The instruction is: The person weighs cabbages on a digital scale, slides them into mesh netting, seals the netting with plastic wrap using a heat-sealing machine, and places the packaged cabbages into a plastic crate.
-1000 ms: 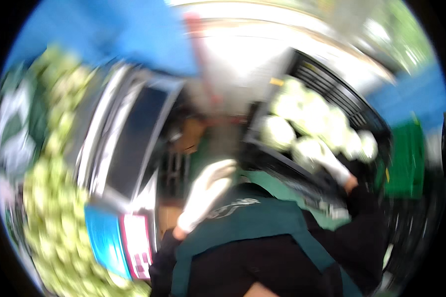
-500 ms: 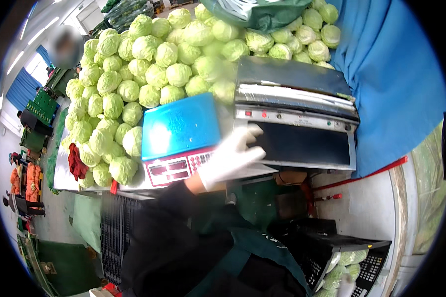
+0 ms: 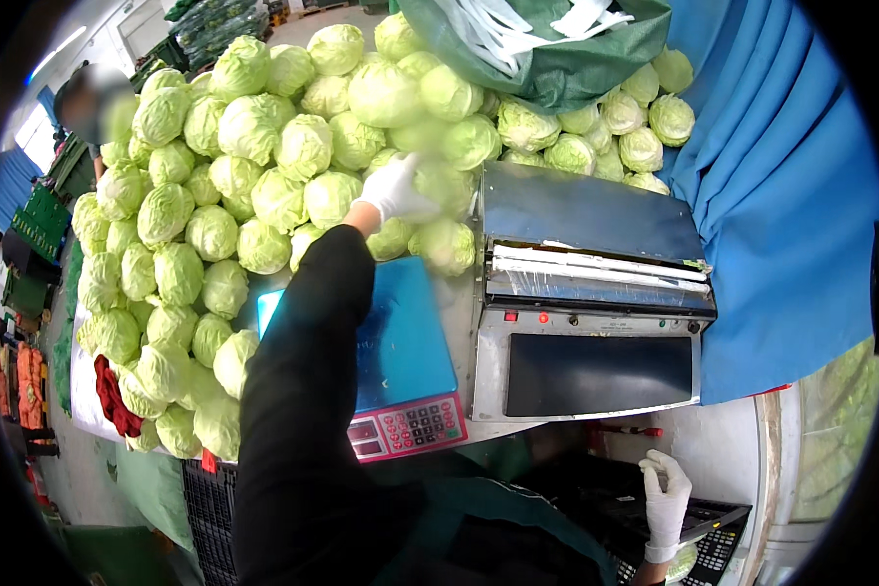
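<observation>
Both hands wear white gloves and are well apart. The left hand (image 3: pixel 398 190) is extended over the near side of a large heap of pale green cabbages (image 3: pixel 210 232), its fingers against a blurred cabbage (image 3: pixel 445 181) behind the electronic scale. Whether the fingers are closed on that cabbage cannot be determined.

The right hand (image 3: pixel 666 496) is raised at lower right, fingers loosely bent with a gap to the thumb, nothing visible in its grasp. It is nearest to a black plastic crate (image 3: pixel 721 543) — a cabbage partly shows inside, below the wrist.

The electronic scale (image 3: pixel 408 337) has a blue platform and a red-edged keypad; the black left sleeve (image 3: pixel 298 396) covers part of it. Just to its right on the table (image 3: pixel 459 322) stands a film-wrapping machine (image 3: pixel 596 210) with a dark front plate.

Behind the machine, a green bag (image 3: pixel 596 70) containing white strips (image 3: pixel 483 34) rests among cabbages. A dark red cloth (image 3: pixel 114 396) lies against the heap's left edge. A blue curtain (image 3: pixel 781 244) hangs at right — folds visible.
</observation>
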A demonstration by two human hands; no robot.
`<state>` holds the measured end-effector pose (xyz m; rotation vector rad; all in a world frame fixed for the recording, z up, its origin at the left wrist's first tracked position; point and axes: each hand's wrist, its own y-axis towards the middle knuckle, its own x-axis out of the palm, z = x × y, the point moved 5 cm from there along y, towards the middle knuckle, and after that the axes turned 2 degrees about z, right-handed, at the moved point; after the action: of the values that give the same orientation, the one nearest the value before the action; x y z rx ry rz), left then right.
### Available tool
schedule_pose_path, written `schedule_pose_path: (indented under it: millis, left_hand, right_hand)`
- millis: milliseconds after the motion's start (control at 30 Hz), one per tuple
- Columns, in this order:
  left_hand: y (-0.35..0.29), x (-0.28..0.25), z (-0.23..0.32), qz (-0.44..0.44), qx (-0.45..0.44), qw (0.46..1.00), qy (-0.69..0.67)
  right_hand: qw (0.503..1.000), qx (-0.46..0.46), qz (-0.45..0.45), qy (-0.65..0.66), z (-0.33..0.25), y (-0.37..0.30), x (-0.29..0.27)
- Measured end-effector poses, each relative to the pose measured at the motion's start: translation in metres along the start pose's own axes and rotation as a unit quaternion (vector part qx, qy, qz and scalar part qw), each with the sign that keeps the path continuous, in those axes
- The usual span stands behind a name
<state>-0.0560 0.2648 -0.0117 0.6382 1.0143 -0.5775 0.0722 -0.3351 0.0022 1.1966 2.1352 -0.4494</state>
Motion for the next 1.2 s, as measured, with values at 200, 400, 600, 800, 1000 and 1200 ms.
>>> schedule_pose_path:
  millis: [200, 400, 600, 800, 1000, 1200]
  left_hand:
    - [-0.014, -0.013, -0.018, 0.090, -0.011, 0.983, -0.157]
    - [-0.121, -0.046, 0.015, 0.154, -0.102, 0.852, -0.489]
    - [-0.254, -0.046, 0.038, 0.283, -0.213, 0.844, -0.403]
    - [-0.308, 0.000, 0.045, 0.376, -0.240, 0.846, -0.293]
    - [-0.314, -0.017, 0.052, 0.357, -0.207, 0.876, -0.248]
    - [-0.287, -0.020, 0.076, 0.339, -0.208, 0.878, -0.268]
  right_hand:
    - [0.998, -0.023, -0.058, 0.025, -0.030, 0.038, 0.032]
    - [0.984, -0.102, -0.143, 0.035, -0.055, 0.092, 0.059]
    - [0.948, -0.191, -0.252, 0.047, -0.068, 0.143, 0.091]
    - [0.911, -0.287, -0.286, 0.072, -0.120, 0.167, 0.120]
    - [0.854, -0.468, -0.189, 0.125, -0.219, 0.241, 0.125]
    - [0.859, -0.486, -0.025, 0.158, -0.316, 0.381, 0.151]
